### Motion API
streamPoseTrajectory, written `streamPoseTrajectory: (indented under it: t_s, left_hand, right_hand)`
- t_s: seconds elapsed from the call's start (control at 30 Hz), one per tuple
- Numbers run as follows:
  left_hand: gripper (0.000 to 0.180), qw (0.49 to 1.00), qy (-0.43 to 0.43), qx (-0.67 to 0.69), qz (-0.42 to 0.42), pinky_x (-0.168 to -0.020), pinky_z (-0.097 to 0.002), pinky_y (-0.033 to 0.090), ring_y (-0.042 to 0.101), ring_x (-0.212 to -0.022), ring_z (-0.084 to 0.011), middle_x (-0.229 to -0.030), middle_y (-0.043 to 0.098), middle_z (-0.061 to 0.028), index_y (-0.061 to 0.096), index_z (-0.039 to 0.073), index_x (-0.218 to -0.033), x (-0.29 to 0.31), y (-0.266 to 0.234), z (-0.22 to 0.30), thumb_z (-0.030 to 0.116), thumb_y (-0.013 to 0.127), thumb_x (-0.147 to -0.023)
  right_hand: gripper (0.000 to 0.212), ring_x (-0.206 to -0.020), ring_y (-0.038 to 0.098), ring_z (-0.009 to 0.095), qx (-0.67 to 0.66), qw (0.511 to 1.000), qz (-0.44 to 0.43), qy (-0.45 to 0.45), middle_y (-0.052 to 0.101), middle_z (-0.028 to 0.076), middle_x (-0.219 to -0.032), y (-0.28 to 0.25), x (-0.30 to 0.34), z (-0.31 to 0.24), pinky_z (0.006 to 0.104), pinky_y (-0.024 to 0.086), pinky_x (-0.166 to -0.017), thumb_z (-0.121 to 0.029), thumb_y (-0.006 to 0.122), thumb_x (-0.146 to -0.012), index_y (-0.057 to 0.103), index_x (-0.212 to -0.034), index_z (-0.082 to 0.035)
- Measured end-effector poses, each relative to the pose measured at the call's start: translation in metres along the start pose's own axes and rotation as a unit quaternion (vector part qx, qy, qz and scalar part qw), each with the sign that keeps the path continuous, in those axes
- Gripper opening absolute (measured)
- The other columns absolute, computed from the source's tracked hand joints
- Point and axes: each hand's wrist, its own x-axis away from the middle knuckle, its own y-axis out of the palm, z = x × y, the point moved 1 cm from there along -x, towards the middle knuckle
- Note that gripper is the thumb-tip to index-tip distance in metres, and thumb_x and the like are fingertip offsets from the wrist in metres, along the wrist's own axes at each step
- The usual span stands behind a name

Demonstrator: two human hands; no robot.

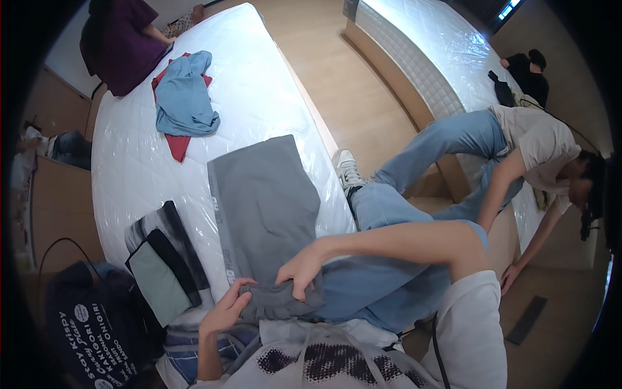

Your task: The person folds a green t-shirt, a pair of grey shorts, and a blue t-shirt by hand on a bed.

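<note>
A pair of grey pants lies folded lengthwise on the plastic-covered mattress, its gathered end close to my body. A lighter strip with lettering runs along the left edge. My left hand pinches the left corner of that gathered end between thumb and fingers. On top of the same end, my right hand grips the cloth with bent fingers, its forearm reaching across from the right. Left of the pants is a stack of folded clothes, light green, black and striped grey.
A blue shirt lies over a red garment farther up the mattress. A person in purple sits at the far left. To the right, a person in jeans bends down near a second wrapped mattress. A dark printed bag stands lower left.
</note>
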Motion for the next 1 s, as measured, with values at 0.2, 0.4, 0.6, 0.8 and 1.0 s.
streamPoseTrajectory:
  t_s: [0.2,0.4,0.6,0.8,1.0]
  left_hand:
    - [0.049,0.995,-0.013,0.076,0.061,-0.074,-0.0216,0.04,0.049,-0.085,-0.0102,-0.095,0.054,-0.0066,0.03,0.008,-0.138,-0.035,-0.023,0.003,0.011,0.054,-0.095]
    - [0.048,0.933,0.166,0.019,0.32,-0.079,-0.0279,0.045,0.059,-0.09,-0.0177,-0.101,0.063,-0.0156,0.028,0.0,-0.136,-0.164,-0.063,-0.007,0.013,0.051,-0.097]
    - [0.057,0.904,0.035,-0.119,0.408,-0.084,-0.0287,0.046,0.061,-0.093,-0.0219,-0.098,0.065,-0.0197,0.033,-0.006,-0.132,-0.253,-0.111,-0.032,0.028,0.058,-0.094]
    - [0.064,0.909,0.004,-0.12,0.399,-0.083,-0.0311,0.047,0.061,-0.094,-0.0229,-0.1,0.065,-0.0206,0.044,-0.009,-0.123,-0.286,-0.107,-0.035,0.037,0.069,-0.085]
    - [0.072,0.831,0.107,-0.386,0.387,-0.101,-0.0453,0.036,0.046,-0.115,-0.0383,-0.12,0.05,-0.0257,0.046,-0.005,-0.124,-0.341,-0.09,-0.004,0.025,0.077,-0.066]
  right_hand:
    - [0.059,-0.077,0.061,0.016,0.029,0.968,0.248,-0.031,0.062,0.013,-0.094,-0.045,0.009,0.018,0.0289,0.052,-0.063,-0.018,0.068,-0.072,0.049,-0.121,0.01]
    - [0.047,-0.076,0.059,0.02,0.08,0.778,0.617,-0.087,0.061,0.013,-0.086,-0.151,0.048,0.029,0.0317,0.049,-0.066,-0.025,0.072,-0.072,0.055,-0.102,0.006]
    - [0.066,-0.095,0.063,0.033,0.104,0.728,0.677,0.04,0.063,0.026,-0.1,-0.216,0.046,0.033,0.0373,0.05,-0.083,-0.042,0.071,-0.074,0.056,-0.106,0.013]
    - [0.064,-0.094,0.062,0.04,0.105,0.716,0.688,0.052,0.062,0.029,-0.108,-0.223,0.053,0.084,0.0411,0.05,-0.081,-0.045,0.071,-0.068,0.061,-0.102,0.009]
    - [0.082,-0.113,0.05,0.04,0.153,0.579,0.799,-0.06,0.051,0.029,-0.118,-0.208,0.113,0.111,0.0438,0.043,-0.097,-0.028,0.079,-0.057,0.046,-0.122,0.009]
